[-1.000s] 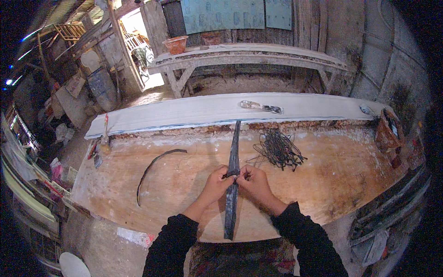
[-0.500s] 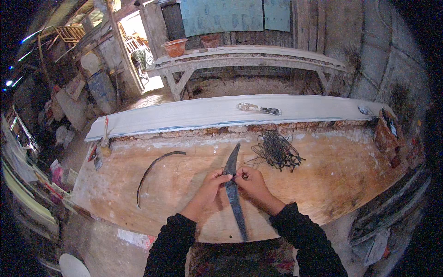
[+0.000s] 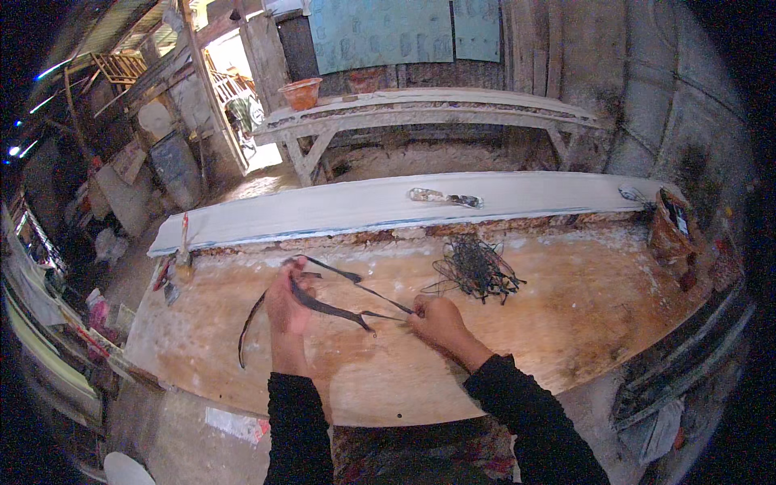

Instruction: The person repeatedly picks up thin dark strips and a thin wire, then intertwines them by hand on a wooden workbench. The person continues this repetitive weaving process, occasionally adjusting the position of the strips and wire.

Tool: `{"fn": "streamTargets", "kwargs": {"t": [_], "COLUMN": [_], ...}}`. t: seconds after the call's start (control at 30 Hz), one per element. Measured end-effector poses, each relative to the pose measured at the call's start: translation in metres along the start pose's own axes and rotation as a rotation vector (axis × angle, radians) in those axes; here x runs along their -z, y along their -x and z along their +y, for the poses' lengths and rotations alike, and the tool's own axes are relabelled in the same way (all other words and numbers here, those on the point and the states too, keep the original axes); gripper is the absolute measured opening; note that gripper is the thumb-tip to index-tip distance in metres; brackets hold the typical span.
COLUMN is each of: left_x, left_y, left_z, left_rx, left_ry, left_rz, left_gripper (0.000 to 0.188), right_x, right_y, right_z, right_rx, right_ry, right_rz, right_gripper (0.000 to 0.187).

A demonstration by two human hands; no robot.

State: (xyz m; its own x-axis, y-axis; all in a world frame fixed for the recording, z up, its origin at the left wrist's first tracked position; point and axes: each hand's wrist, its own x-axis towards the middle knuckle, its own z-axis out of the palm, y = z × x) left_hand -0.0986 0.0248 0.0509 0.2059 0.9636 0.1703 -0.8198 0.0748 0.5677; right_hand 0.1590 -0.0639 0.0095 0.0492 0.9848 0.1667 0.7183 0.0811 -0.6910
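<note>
Tabletop [image 3: 582, 339] of light brown wood, smeared with white residue, spreads in front of the person and serves as landmark for everything else. Beyond its far side, well apart from it, stands a long pale bench [image 3: 436, 109]. Along the tabletop's far edge runs a white slab [image 3: 323, 202]. Higher up, behind the bench, a turquoise sheet [image 3: 380, 32] covers part of the wall. At the tabletop's far right corner sits a reddish-brown container [image 3: 671, 230].

Both hands are above the tabletop. The left hand [image 3: 287, 303], left of its middle, is somewhat blurred, its fingers curled about a dark strip [image 3: 331, 309]. The right hand [image 3: 436, 319], near the middle, has its fingers drawn together on thin black cord [image 3: 384, 297] stretched across from the left. The dark strip hangs bent over the tabletop between the hands; whether strip and cord are one piece I cannot tell.

Right of the tabletop's middle, toward the slab, lies a tangle of black cords [image 3: 478, 271]. On its left part, partly behind the left hand, lies a curved black strip [image 3: 244, 335]. Smallest is a mottled hand tool [image 3: 444, 197], resting on the slab beyond the tabletop's middle.
</note>
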Motion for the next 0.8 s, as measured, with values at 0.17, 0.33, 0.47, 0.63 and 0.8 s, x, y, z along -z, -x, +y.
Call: {"fn": "streamTargets", "kwargs": {"t": [0.17,0.33,0.47,0.63,0.8], "left_x": [0.023,0.075,0.094,0.084,-0.025], "left_y": [-0.001,0.007,0.007,-0.012,0.016], "left_z": [0.031,0.076,0.078,0.035,-0.051], "left_rx": [-0.182,-0.218,-0.164,0.124,0.23], "left_ry": [0.404,0.691,0.8,0.226,-0.559], "left_rz": [-0.323,-0.597,-0.532,-0.216,0.167], "left_gripper": [0.021,0.023,0.024,0.017,0.014], "right_x": [0.01,0.015,0.014,0.003,0.004], "right_y": [-0.001,-0.003,-0.005,-0.005,-0.005], "right_z": [0.003,0.004,0.011,0.013,0.019], "right_rx": [-0.034,-0.072,-0.088,0.012,0.048], "right_ry": [0.158,0.245,0.157,0.094,0.08], "right_rz": [0.031,0.023,0.036,0.08,0.171], "right_gripper": [0.023,0.022,0.02,0.019,0.02]}}
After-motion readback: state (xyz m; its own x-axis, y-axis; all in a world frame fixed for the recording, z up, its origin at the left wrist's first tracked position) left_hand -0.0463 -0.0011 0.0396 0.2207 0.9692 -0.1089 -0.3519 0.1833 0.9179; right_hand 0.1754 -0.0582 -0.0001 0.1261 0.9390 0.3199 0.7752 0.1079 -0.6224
